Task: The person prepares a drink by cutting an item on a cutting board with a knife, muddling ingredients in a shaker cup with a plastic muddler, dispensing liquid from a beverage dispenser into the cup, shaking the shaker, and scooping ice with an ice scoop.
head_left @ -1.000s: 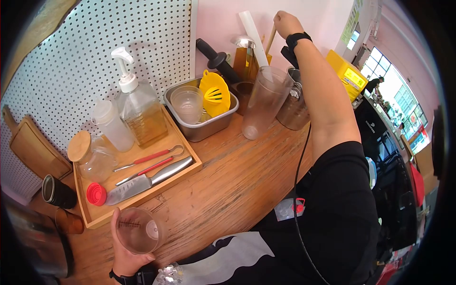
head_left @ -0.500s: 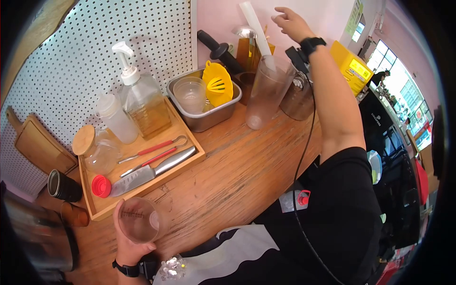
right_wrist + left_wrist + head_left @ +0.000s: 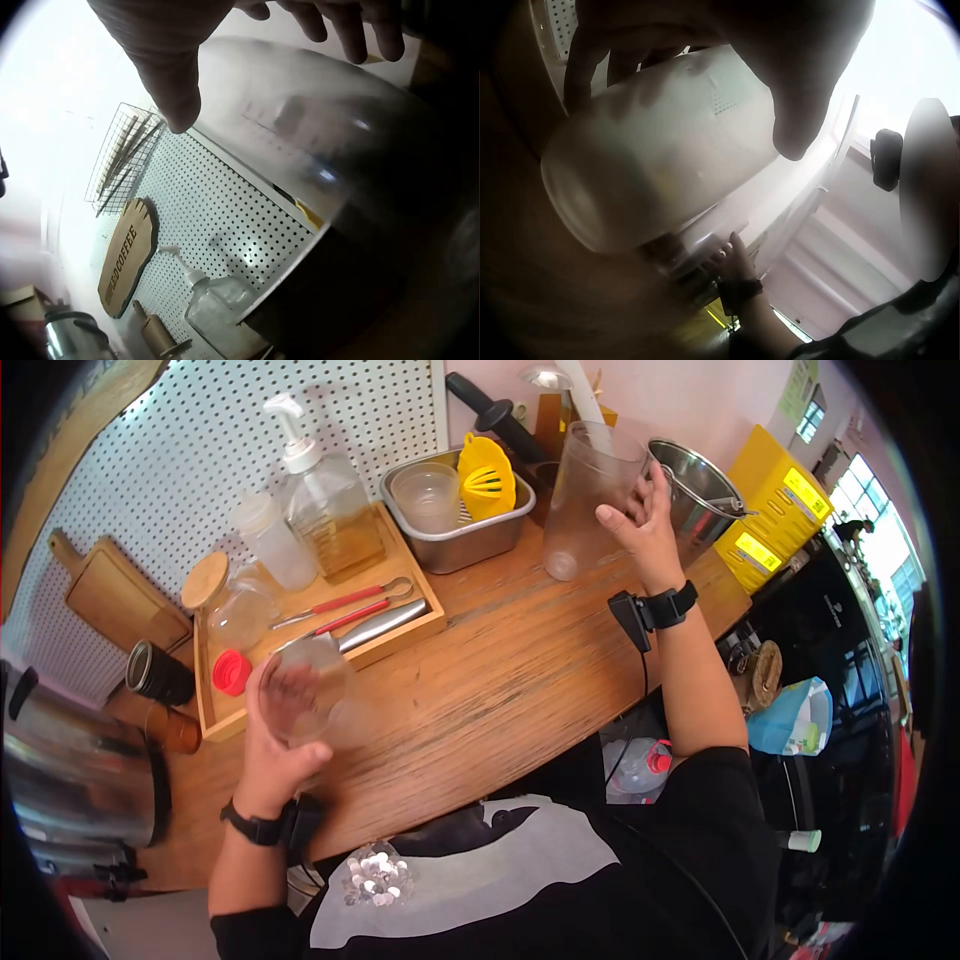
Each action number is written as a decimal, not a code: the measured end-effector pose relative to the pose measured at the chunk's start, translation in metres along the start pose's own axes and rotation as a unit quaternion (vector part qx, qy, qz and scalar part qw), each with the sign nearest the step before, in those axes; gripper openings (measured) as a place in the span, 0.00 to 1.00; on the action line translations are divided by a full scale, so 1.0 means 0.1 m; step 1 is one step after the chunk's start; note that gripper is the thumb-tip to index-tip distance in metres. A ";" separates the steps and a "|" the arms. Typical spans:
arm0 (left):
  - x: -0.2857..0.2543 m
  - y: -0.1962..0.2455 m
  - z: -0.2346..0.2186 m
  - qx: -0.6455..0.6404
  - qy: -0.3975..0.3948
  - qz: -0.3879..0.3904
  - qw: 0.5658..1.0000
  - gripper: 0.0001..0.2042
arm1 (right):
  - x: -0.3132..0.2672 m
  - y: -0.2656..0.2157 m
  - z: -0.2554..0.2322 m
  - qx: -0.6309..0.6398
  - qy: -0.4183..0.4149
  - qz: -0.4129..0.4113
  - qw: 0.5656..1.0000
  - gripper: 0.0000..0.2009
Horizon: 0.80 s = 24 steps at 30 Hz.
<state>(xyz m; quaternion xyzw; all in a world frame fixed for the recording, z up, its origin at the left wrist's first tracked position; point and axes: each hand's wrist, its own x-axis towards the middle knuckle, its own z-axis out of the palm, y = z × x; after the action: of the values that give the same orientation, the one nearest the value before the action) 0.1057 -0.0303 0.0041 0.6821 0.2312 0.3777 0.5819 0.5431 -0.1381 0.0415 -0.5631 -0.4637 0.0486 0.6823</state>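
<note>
In the head view my left hand (image 3: 275,755) grips a clear plastic measuring cup (image 3: 318,690), thumb on the near side and fingers behind. The cup overlaps the wooden tray's front edge and is slightly blurred. The left wrist view shows the frosted cup (image 3: 660,157) lying slanted under the fingers and thumb. My right hand (image 3: 650,535) is beside a tall clear plastic pitcher (image 3: 590,500), its fingers spread and thumb apart. A white tube (image 3: 585,395) stands at that pitcher. Marks show on the tall pitcher's wall (image 3: 300,135) in the right wrist view.
The wooden tray (image 3: 405,628) bears a pump bottle (image 3: 335,510), a knife (image 3: 385,625) and red-handled tools. Behind stand a metal pan (image 3: 470,548) with a yellow strainer (image 3: 487,480), a metal bucket (image 3: 700,500) and yellow boxes (image 3: 765,515). A large metal pot (image 3: 80,770) stands left.
My right hand has left a wooden stick at the back, spread its fingers and come down beside the tall pitcher. My left hand has moved the measuring cup forward over the tray's edge.
</note>
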 end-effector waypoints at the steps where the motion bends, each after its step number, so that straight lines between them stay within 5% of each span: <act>1: 0.06 0.04 0.05 0.014 -0.003 0.006 1.000 0.56 | -0.01 0.06 0.02 0.012 -0.008 0.019 1.000 0.56; 10: 0.64 0.17 0.74 0.061 -0.064 0.060 0.994 0.50 | -0.10 0.56 0.14 -0.056 0.015 0.058 0.997 0.50; 24: 1.72 -0.29 2.19 0.162 -0.060 0.054 0.983 0.50 | -0.31 0.35 -0.21 0.023 0.083 0.017 0.996 0.47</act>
<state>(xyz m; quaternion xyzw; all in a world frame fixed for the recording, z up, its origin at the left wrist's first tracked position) 0.3855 -0.0293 0.0102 0.8006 0.2166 0.3244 0.4548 0.5557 -0.1586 -0.0038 -0.5570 -0.3951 0.0240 0.7301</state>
